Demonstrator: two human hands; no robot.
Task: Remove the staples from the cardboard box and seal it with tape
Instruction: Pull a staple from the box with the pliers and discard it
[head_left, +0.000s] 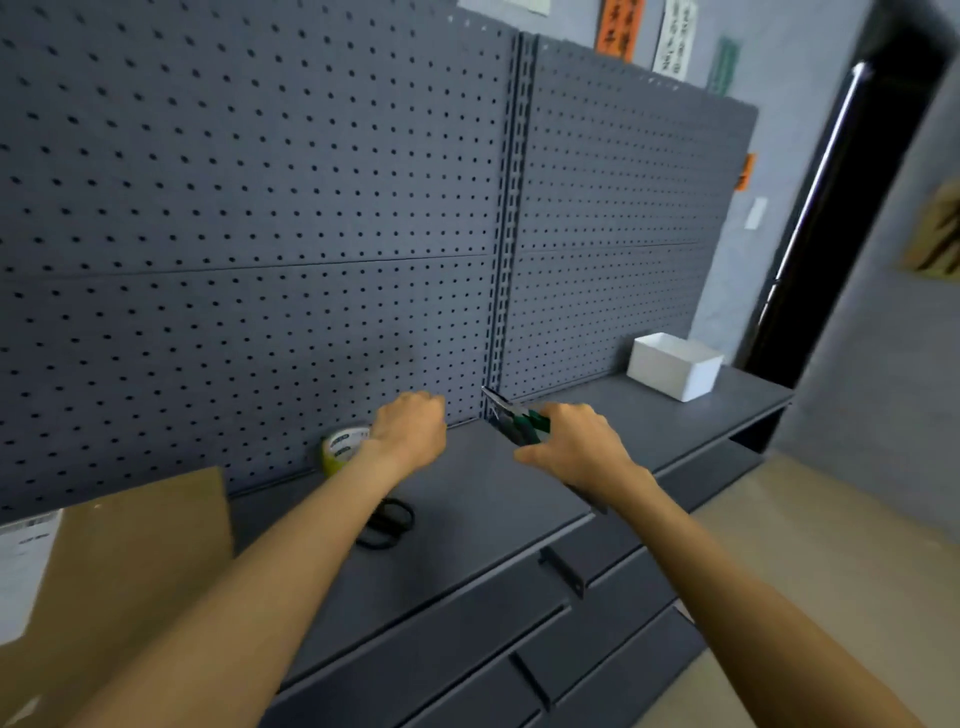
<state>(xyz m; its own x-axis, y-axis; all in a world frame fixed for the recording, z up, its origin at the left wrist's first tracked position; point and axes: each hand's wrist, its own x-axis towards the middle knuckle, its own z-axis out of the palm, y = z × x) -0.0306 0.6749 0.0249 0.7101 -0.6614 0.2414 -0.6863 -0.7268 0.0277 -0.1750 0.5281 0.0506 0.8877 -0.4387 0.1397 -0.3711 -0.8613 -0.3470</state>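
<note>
The brown cardboard box (130, 561) with a white label lies at the lower left on the grey workbench (483, 499). My right hand (571, 441) grips green-handled pliers (514, 418) whose jaws point toward the pegboard. My left hand (410, 431) hovers above the bench with its fingers curled and nothing visible in it. Just behind its wrist stands a roll of tape (345, 447), yellow-green with a white side, against the pegboard. Black scissors (387, 522) lie on the bench, partly hidden under my left forearm.
A dark pegboard wall (260, 208) rises behind the bench. A white open bin (675, 366) sits at the bench's far right. Drawers with black handles (561, 571) run along the front. A black post (831, 208) stands right of the bench, with floor beyond.
</note>
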